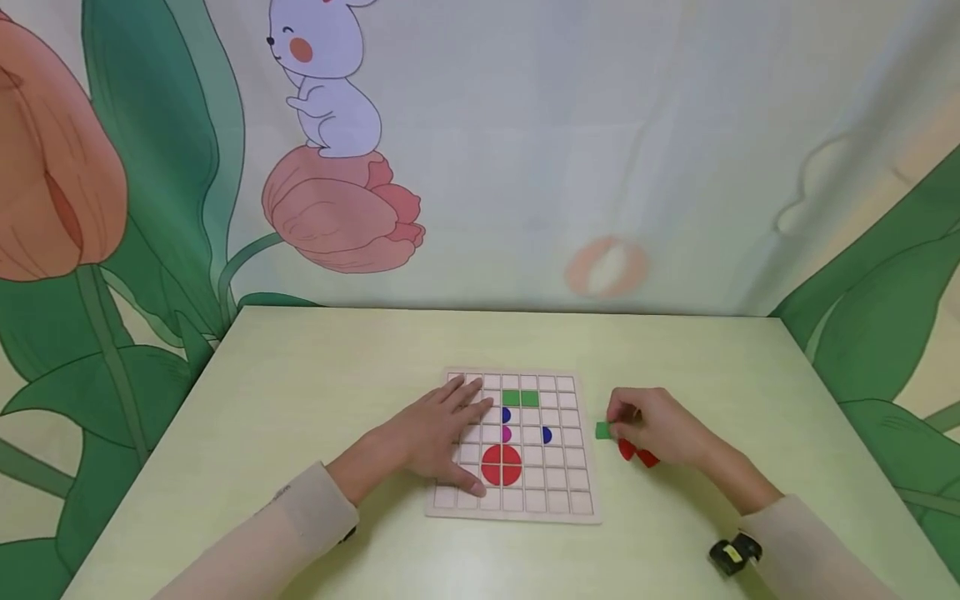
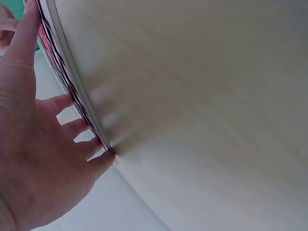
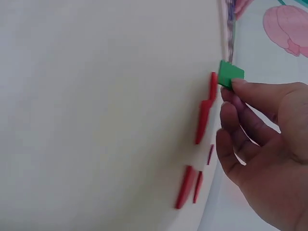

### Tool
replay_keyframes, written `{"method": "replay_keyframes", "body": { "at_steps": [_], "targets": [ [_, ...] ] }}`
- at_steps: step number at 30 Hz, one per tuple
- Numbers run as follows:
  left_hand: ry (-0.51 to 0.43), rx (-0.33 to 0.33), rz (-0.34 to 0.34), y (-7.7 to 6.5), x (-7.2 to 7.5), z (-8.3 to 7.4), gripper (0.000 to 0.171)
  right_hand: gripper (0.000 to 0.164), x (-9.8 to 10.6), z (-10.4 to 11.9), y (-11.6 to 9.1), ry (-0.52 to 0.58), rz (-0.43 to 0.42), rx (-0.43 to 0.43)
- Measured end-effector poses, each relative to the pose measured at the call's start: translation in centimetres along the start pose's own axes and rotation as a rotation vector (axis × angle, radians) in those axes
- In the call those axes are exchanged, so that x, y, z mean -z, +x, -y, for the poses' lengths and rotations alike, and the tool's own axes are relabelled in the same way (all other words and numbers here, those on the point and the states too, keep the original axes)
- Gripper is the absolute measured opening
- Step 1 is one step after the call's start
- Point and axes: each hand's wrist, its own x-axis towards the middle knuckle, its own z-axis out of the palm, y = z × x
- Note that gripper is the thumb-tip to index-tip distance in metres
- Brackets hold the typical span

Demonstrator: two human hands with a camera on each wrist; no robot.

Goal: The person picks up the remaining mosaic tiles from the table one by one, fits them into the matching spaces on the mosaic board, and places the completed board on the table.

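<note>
A pale board with a square grid (image 1: 551, 498) lies flat on the table. My left hand (image 1: 442, 429) rests on its left side with fingers spread; the left wrist view shows that hand (image 2: 43, 149) along the board's edge (image 2: 79, 82). Pinched between thumb and fingertips of my right hand (image 1: 660, 423) is a green square tile (image 1: 603, 431), clearly seen as a green tile (image 3: 230, 74) in the right wrist view. On the grid sit two green squares (image 1: 520, 398), blue half-circles (image 1: 547, 435), a pink half-circle (image 1: 506, 434) and a red circle of quarter pieces (image 1: 501, 465).
Loose red pieces (image 1: 637, 452) lie under and beside my right hand; the right wrist view shows several red pieces (image 3: 202, 121) on the table. The pale table (image 1: 337, 350) ends at a curtain (image 1: 510, 167) printed with tulips and a rabbit.
</note>
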Motion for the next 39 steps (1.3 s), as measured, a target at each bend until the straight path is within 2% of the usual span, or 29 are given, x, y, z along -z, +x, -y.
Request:
{"method": "replay_keyframes", "body": {
  "at_steps": [4, 8, 14, 24, 30, 39],
  "targets": [
    [-0.009, 0.005, 0.009, 0.0, 0.1, -0.2, 0.128, 0.012, 0.1, 0.3, 0.8, 0.020, -0.017, 0.021],
    [-0.017, 0.017, 0.015, 0.0, 0.3, -0.3, 0.128, 0.009, -0.4, 1.0, 2.3, 0.018, -0.086, 0.009],
    [-0.023, 0.028, 0.012, -0.1, 0.6, -0.2, 0.127, 0.009, -1.1, 2.5, 4.9, 0.087, -0.135, -0.004],
    [-0.020, 0.025, 0.022, 0.1, 0.4, -0.2, 0.128, 0.006, -2.3, 3.0, 7.2, 0.108, -0.093, 0.023],
    [-0.014, 0.037, 0.032, 0.1, 0.5, -0.4, 0.128, 0.004, -2.7, 2.9, 7.2, 0.109, -0.055, 0.008],
    [-0.034, 0.036, 0.033, 0.2, 0.5, -0.5, 0.128, 0.003, -3.1, 2.6, 7.3, 0.076, -0.054, -0.005]
  ]
}}
